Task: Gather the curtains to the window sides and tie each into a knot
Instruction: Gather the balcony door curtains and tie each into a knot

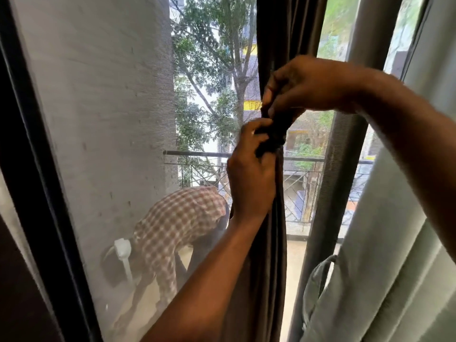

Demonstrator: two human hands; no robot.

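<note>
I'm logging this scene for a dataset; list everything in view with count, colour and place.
dark brown fabric curtain: one, dark brown, centre, bunched
pale grey pleated curtain: one, pale grey, right side
black window frame: one, black, left side
fine mesh screen: one, grey, across the window
person in a checked shirt: one, red and white, bent over on the balcony outside
metal balcony railing: one, dark, outside, mid-height
leafy tree: at least one, green, beyond the railing
left hand: one, grips the dark curtain's twisted part
right hand: one, grips it just above
</note>
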